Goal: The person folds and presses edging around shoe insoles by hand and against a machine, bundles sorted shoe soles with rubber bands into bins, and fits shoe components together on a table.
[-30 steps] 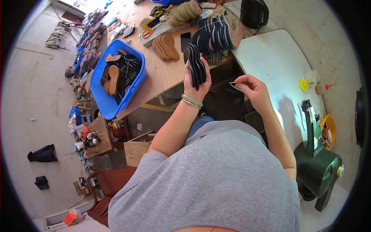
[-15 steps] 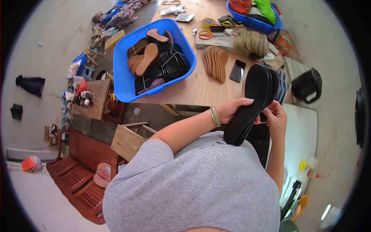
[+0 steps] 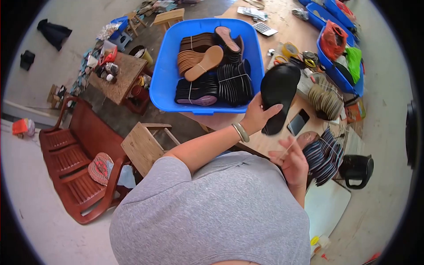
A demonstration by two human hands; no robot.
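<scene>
My left hand (image 3: 259,115) grips a stack of black insoles (image 3: 281,90) upright over the table, thumb across the front. My right hand (image 3: 293,162) is just below and to the right, fingers curled and partly apart. A thin pale band (image 3: 289,146) runs at its fingers; it looks like a rubber band, with part of it near the insoles. Beside the left hand stands a blue tub (image 3: 161,90) with banded bundles of black insoles (image 3: 234,81) and brown insoles (image 3: 193,61). A striped-edged bundle of insoles (image 3: 324,154) lies right of my right hand.
A phone (image 3: 298,122) and beige insoles (image 3: 326,100) lie on the wooden table (image 3: 293,44). Scissors, a tape roll (image 3: 289,49) and blue bins (image 3: 324,48) stand farther back. A black kettle (image 3: 357,170) is at right; a wooden stool (image 3: 143,143) and bench (image 3: 95,150) at left.
The view has turned, shifting the tub rightward in frame. My left hand has raised the black insoles toward the tub. My right hand has come away from the insoles, with the pale band now visible.
</scene>
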